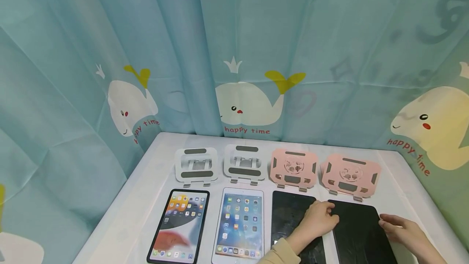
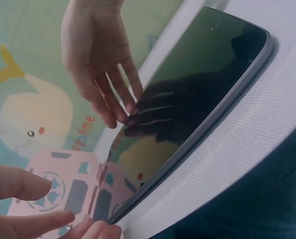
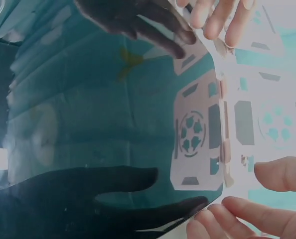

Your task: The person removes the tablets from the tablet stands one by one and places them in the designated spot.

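Observation:
A black-screened tablet (image 1: 360, 235) lies flat at the right end of a row of tablets. My left hand (image 1: 318, 219) is at its upper left corner, the fingertips by the edge. At its right edge is my right hand (image 1: 403, 231), with fingers extended along the side. In the left wrist view, the thumb and forefinger of the left hand (image 2: 33, 204) stand apart beside the tablet (image 2: 198, 99). The right wrist view has the right hand (image 3: 257, 214) near the tablet's corner, thumb raised, and reflections on the dark screen (image 3: 88, 124).
Left of it lie another black tablet (image 1: 293, 211), a white tablet (image 1: 239, 223) and a dark-framed tablet (image 1: 179, 225), the last two lit. Behind stand pink stands (image 1: 351, 174) (image 1: 294, 166) and white stands (image 1: 244, 162) (image 1: 196, 164). A whale-print curtain (image 1: 249, 19) surrounds the white table (image 1: 121, 215).

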A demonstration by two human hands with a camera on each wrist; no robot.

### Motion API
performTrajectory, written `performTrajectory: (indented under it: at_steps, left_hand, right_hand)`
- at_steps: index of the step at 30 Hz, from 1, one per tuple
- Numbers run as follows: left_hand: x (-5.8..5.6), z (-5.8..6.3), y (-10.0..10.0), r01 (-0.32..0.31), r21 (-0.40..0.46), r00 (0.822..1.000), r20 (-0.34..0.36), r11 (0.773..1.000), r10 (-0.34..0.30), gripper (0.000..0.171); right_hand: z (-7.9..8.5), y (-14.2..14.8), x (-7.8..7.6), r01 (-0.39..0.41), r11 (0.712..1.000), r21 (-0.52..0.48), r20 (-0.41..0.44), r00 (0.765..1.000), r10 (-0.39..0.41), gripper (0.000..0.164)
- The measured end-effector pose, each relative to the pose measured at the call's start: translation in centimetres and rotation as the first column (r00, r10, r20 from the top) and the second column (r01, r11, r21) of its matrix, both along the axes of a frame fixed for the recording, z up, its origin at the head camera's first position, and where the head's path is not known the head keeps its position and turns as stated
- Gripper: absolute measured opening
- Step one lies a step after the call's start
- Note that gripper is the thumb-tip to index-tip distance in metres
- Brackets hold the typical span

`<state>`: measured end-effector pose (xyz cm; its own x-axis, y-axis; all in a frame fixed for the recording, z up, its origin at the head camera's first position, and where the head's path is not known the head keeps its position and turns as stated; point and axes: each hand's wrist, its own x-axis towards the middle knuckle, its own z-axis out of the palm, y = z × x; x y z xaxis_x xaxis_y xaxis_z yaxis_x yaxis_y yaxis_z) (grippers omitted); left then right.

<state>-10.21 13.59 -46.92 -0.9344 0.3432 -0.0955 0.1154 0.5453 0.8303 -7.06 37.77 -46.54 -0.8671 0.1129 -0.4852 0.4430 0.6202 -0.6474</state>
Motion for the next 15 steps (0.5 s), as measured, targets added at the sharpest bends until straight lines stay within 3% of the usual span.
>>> performTrajectory:
  at_steps: [8, 15]
  left_hand:
    - [-0.2, 0.7, -1.5, 0.028, 0.080, 1.000, -0.013, 0.996, -0.027, 0.027]
    - [-0.7, 1.3, -3.4, 0.052, 0.037, 0.990, -0.130, 0.998, -0.047, 0.028]
  right_hand:
    - [0.9, -0.8, -0.3, -0.007, 0.998, 0.056, -0.050, 0.999, 0.009, 0.066]
    - [2.1, -2.8, -0.7, 0.020, 0.984, 0.175, -0.178, 0.984, 0.012, 0.060]
